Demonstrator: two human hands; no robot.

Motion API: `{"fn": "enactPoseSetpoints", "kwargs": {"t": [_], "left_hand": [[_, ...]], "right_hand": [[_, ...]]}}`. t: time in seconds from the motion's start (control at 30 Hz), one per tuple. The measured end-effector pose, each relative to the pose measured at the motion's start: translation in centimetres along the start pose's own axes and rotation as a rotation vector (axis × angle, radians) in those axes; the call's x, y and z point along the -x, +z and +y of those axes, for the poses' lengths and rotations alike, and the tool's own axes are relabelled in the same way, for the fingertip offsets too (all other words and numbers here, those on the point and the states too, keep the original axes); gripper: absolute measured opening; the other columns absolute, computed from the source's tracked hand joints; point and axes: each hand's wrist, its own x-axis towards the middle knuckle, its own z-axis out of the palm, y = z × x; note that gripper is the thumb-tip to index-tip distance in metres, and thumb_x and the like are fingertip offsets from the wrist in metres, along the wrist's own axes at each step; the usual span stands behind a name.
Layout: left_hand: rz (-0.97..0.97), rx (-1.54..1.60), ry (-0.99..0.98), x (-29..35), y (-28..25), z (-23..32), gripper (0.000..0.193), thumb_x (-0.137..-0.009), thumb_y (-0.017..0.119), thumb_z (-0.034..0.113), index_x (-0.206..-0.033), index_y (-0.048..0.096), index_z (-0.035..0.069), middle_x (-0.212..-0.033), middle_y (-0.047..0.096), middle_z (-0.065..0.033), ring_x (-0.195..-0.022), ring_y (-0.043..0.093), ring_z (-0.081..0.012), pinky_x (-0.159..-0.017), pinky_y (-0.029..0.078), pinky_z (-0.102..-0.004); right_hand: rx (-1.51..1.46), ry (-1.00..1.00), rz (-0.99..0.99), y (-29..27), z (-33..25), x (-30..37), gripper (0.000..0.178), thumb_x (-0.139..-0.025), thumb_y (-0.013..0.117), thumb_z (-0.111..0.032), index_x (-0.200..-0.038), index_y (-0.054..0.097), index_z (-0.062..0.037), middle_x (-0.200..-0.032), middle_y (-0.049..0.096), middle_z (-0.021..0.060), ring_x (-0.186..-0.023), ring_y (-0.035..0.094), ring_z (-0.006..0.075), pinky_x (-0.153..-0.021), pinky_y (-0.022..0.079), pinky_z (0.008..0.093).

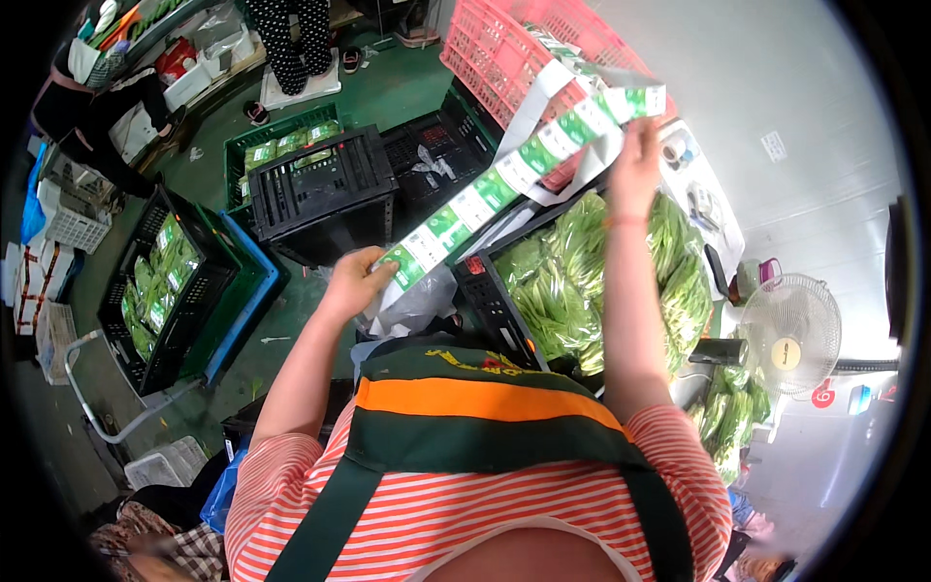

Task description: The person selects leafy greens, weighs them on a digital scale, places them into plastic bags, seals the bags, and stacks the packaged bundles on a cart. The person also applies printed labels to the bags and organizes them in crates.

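A long strip of green and white labels (472,207) is stretched slantwise before me, its right end higher up. My left hand (357,280) pinches the lower left end between thumb and fingers. At the upper right end, my right hand (635,165) is closed on the strip, its fingertips partly hidden. More pale backing strip loops down behind the labels from a pink plastic crate (495,60). Below my right forearm, bagged leafy greens (558,281) fill a black crate (497,315).
A black crate of packed greens (158,281) stands on a blue trolley (254,281) at the left. A black lidded crate (320,184) and a green crate (233,155) are farther off. At right stands a white fan (790,325). Other people's legs (281,48) show at the back.
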Motion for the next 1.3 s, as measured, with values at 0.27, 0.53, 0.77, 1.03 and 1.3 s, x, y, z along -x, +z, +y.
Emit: {"fn": "enactPoseSetpoints", "kwargs": {"t": [0.27, 0.53, 0.77, 1.03, 1.3], "left_hand": [[-0.077, -0.103, 0.166, 0.8, -1.0, 2.5, 0.019, -0.081, 0.063, 0.017, -0.081, 0.060, -0.002, -0.064, 0.051, -0.0031, -0.061, 0.044, -0.0079, -0.054, 0.037, -0.0254], [0.010, 0.224, 0.009, 0.7, -3.2, -0.2, 0.029, -0.090, 0.054, 0.022, -0.070, 0.056, 0.001, -0.062, 0.048, 0.0034, -0.059, 0.039, -0.0041, -0.052, 0.033, -0.0215], [0.258, -0.580, 0.062, -1.1, -8.1, -4.9, 0.025, -0.088, 0.054, 0.022, -0.088, 0.063, -0.001, -0.077, 0.062, -0.0106, -0.072, 0.057, -0.0129, -0.069, 0.046, -0.0308], [-0.843, 0.654, -0.082, 0.7, 9.0, 8.7, 0.054, -0.089, 0.047, 0.044, -0.127, 0.042, 0.006, -0.120, 0.051, -0.0134, -0.108, 0.052, -0.0211, -0.090, 0.043, -0.0319], [-0.152, 1.245, 0.327, -5.3, -0.6, 15.9, 0.032, -0.094, 0.042, 0.021, -0.119, 0.044, 0.002, -0.114, 0.054, -0.0117, -0.103, 0.055, -0.0212, -0.087, 0.047, -0.0320]], "right_hand": [[0.499, -0.838, -1.238, 10.7, -0.5, 12.9, 0.026, -0.078, 0.060, -0.034, -0.080, 0.063, -0.0090, -0.071, 0.060, 0.0068, -0.081, 0.058, 0.0235, -0.099, 0.031, 0.0430], [0.317, -0.737, -0.887, 9.8, -0.2, 16.1, 0.017, -0.077, 0.061, -0.024, -0.070, 0.061, -0.0088, -0.065, 0.057, 0.0066, -0.069, 0.058, 0.0258, -0.085, 0.044, 0.0369], [0.238, -0.642, -0.623, 1.8, -1.9, 15.3, 0.005, -0.073, 0.066, -0.013, -0.074, 0.063, -0.0084, -0.070, 0.058, 0.0066, -0.073, 0.057, 0.0265, -0.085, 0.045, 0.0403], [-0.358, -1.017, -0.884, -1.1, -10.1, 15.9, 0.013, -0.079, 0.065, -0.020, -0.084, 0.059, -0.0103, -0.085, 0.056, 0.0017, -0.088, 0.055, 0.0239, -0.092, 0.037, 0.0488], [-0.322, -0.767, -0.830, -4.2, -7.6, 16.4, 0.035, -0.082, 0.060, -0.038, -0.097, 0.062, -0.0066, -0.117, 0.052, 0.0144, -0.116, 0.044, 0.0320, -0.095, 0.032, 0.0480]]}}
